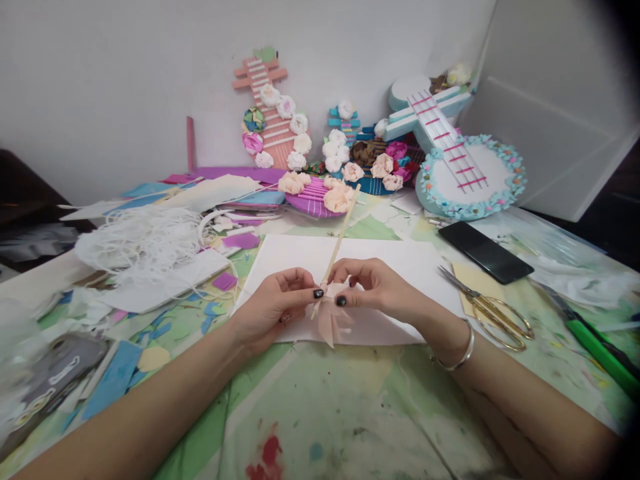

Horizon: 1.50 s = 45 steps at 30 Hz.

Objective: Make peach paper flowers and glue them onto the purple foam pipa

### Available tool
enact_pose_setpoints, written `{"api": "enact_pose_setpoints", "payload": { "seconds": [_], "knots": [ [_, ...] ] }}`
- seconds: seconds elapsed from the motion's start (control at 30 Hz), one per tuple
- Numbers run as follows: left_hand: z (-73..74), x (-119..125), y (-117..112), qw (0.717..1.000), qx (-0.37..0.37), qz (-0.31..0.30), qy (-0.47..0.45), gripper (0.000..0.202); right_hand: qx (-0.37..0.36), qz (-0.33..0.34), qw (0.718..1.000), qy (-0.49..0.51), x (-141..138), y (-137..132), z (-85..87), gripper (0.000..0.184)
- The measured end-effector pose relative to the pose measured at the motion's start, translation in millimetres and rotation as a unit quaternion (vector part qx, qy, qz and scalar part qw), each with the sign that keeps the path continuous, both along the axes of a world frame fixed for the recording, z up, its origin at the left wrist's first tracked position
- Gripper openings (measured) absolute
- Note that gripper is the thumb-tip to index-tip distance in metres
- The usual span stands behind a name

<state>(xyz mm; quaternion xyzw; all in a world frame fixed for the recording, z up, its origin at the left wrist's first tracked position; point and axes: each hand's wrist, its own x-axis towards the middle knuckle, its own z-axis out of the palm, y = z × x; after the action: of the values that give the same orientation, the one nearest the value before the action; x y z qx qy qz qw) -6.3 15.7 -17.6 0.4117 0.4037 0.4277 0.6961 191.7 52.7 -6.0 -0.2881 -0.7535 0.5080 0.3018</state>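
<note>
Between my two hands is a thin pale stick (343,230), slanting up and away from me. A strip of pale peach crepe paper (330,327) gathers around the stick's lower end, its loose part hanging down. My left hand (280,300) pinches the stick and the paper's gathered edge between thumb and fingers. On the other side, my right hand (370,287) is closed on the peach paper with thumb and fingertips. Both hands are above a white sheet (410,260) on the table. Part of the paper is hidden behind my fingers.
Gold-handled scissors (490,313), a black phone (485,250) and green-handled scissors (595,340) lie to the right. White string (145,243) is heaped at left among paper scraps. Decorated paper instruments (470,173) stand along the wall. Another phone (55,373) lies at lower left.
</note>
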Motion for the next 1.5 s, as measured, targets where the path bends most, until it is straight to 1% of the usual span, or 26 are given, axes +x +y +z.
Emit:
{"api": "enact_pose_setpoints", "payload": {
  "seconds": [0.13,0.23,0.3,0.4,0.5,0.83,1.0,1.2,1.37,1.43,1.5],
  "knots": [
    [1.0,1,-1,1.0,0.003,-0.007,0.016,0.024,-0.011,-0.061,0.996,0.061,-1,-1,1.1,0.025],
    [1.2,1,-2,0.999,0.015,-0.019,0.037,0.025,-0.02,-0.081,0.992,0.093,-3,-2,0.3,0.022],
    [1.2,2,-3,0.998,0.024,-0.029,0.053,0.025,-0.031,-0.09,0.99,0.108,-5,-3,-0.9,0.018],
    [1.6,3,-3,0.996,0.028,-0.04,0.068,0.024,-0.052,-0.097,0.984,0.138,-5,-3,-3.4,0.011],
    [2.7,3,-4,0.996,0.023,-0.043,0.076,0.024,-0.074,-0.098,0.978,0.167,-4,-2,-5.6,0.008],
    [6.0,4,-4,0.996,0.02,-0.047,0.08,0.024,-0.091,-0.085,0.973,0.194,-3,-1,-5.2,0.009],
    [6.0,3,-4,0.995,0.016,-0.05,0.081,0.024,-0.095,-0.097,0.973,0.186,-4,-1,-4.9,0.012],
    [3.3,1,-3,0.994,0.018,-0.07,0.081,0.022,-0.072,-0.172,0.958,0.216,-1,6,-3.1,0.014],
    [2.1,0,-1,0.997,0.024,-0.052,0.059,0.021,-0.079,-0.233,0.923,0.298,13,16,4.5,0.014],
    [2.0,-1,0,0.998,0.021,-0.042,0.032,0.02,-0.086,-0.263,0.916,0.291,18,19,7.5,0.017],
    [1.6,-2,2,0.999,0.016,-0.03,-0.002,0.02,-0.109,-0.276,0.923,0.245,22,20,9.5,0.016]
  ]
}}
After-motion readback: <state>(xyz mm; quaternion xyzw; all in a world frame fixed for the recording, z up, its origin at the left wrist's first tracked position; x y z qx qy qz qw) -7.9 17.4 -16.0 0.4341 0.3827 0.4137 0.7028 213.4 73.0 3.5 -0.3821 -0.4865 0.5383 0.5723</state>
